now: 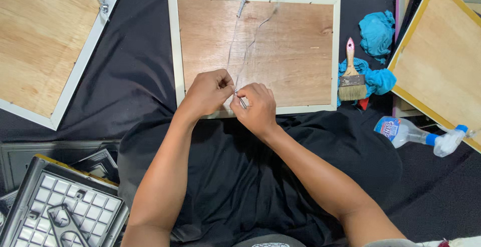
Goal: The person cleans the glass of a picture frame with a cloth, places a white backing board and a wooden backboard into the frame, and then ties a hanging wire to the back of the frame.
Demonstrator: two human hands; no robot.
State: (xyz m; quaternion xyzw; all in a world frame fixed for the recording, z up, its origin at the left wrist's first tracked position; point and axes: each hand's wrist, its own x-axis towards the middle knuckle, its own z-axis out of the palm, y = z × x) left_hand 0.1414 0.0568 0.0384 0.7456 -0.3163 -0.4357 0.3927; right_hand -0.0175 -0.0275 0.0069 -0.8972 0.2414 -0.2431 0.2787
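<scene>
A picture frame (173,41) lies face down on black cloth, its plywood backing (290,51) up. A thin hanging wire (234,41) runs from a coiled twist (243,5) at the frame's far edge down to my hands. My left hand (208,92) and my right hand (258,106) meet over the frame's near edge. Both pinch the wire's near end between thumb and fingers, with a small metal piece showing between them. A second strand (260,26) leads off toward the top of the view.
A paintbrush (351,76) rests on teal rags (378,36) right of the frame. A spray bottle (416,134) lies at lower right. More frames lie at upper left (75,71) and right (441,56). A grey gridded tray (65,212) sits at lower left.
</scene>
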